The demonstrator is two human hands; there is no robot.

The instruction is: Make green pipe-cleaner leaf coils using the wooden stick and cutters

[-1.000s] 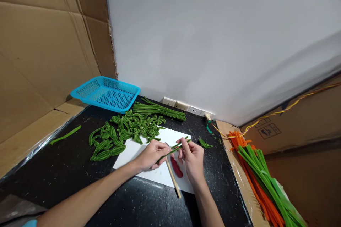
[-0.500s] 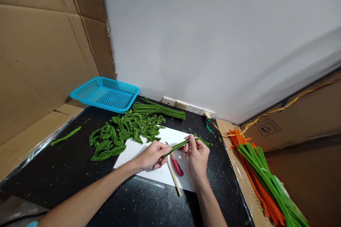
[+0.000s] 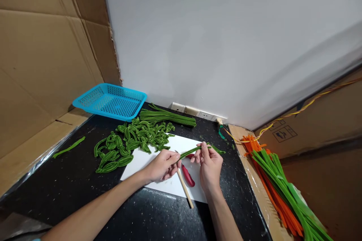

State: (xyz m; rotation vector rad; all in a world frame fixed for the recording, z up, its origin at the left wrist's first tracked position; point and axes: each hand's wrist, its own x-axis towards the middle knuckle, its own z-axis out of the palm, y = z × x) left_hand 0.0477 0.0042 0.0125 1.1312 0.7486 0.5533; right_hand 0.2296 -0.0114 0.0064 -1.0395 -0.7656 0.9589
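Note:
Between my two hands stretches a dark green pipe cleaner (image 3: 191,151), held over a white sheet (image 3: 181,140). My left hand (image 3: 165,165) pinches its near end between thumb and fingers. Farther along, my right hand (image 3: 208,162) grips it with thumb and forefinger, and a green looped part (image 3: 216,149) sticks out beyond the fingers. Under my hands lie a red-handled tool (image 3: 187,176), its upper part hidden, and a light wooden stick (image 3: 185,188). A heap of green pipe-cleaner leaf shapes (image 3: 138,135) spreads to the left of the sheet.
A blue perforated basket (image 3: 113,101) sits at the back left. Behind the heap lies a bundle of straight green pipe cleaners (image 3: 168,116). A lone light-green strip (image 3: 68,147) rests far left. Orange stems (image 3: 275,203) and bright green stems (image 3: 288,192) lie on cardboard at right, near a cable (image 3: 271,125).
My left hand has shifted very slightly along the pipe cleaner. Both hands keep their pinch, and the view has moved a little.

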